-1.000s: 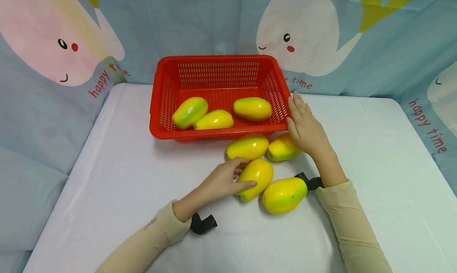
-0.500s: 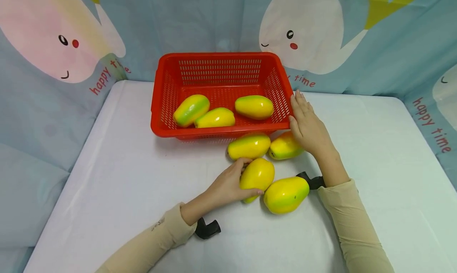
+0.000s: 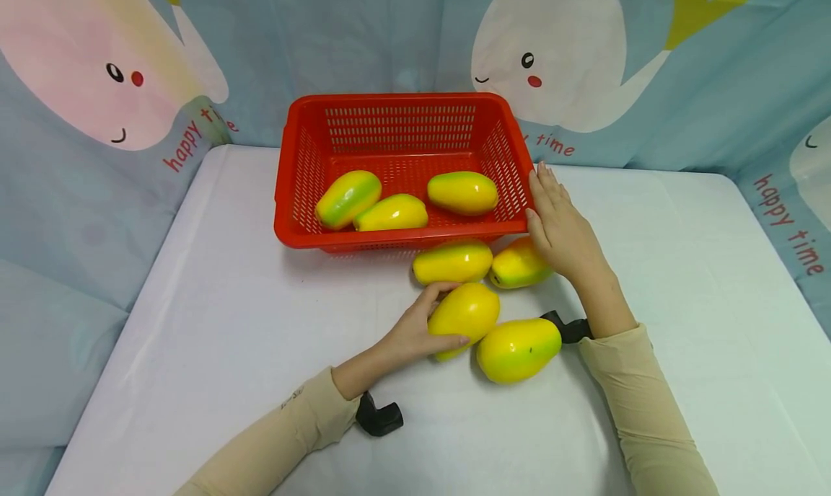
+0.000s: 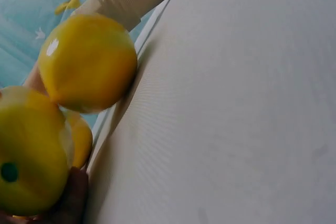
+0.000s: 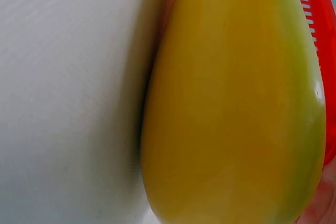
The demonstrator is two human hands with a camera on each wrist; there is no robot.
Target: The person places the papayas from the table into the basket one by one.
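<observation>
My left hand point(image 3: 415, 328) grips a yellow papaya point(image 3: 469, 310), its thumb on the near side and its fingers round the far side. In the left wrist view this papaya point(image 4: 31, 153) fills the lower left, with part of the hand dark beneath it. My right hand point(image 3: 563, 229) lies with straight fingers against the right side of a red plastic basket point(image 3: 399, 239). Several papayas lie outside the basket: one point(image 3: 518, 350) right of the held one, one point(image 3: 452, 262) at the basket's front, and one point(image 3: 519, 264) partly hidden by the right hand.
Three papayas lie inside the basket: one at the left point(image 3: 348, 200), one front middle point(image 3: 392, 213) and one at the right point(image 3: 463, 192). A white-covered table point(image 3: 195, 323) bears everything. A blue whale-print curtain point(image 3: 383, 34) hangs behind. Black wrist mounts point(image 3: 379, 415) jut from the sleeves.
My left hand has closed round the papaya and shifted it a little; its near end now points more to the left. The right hand stays on the basket. The view has shifted slightly.
</observation>
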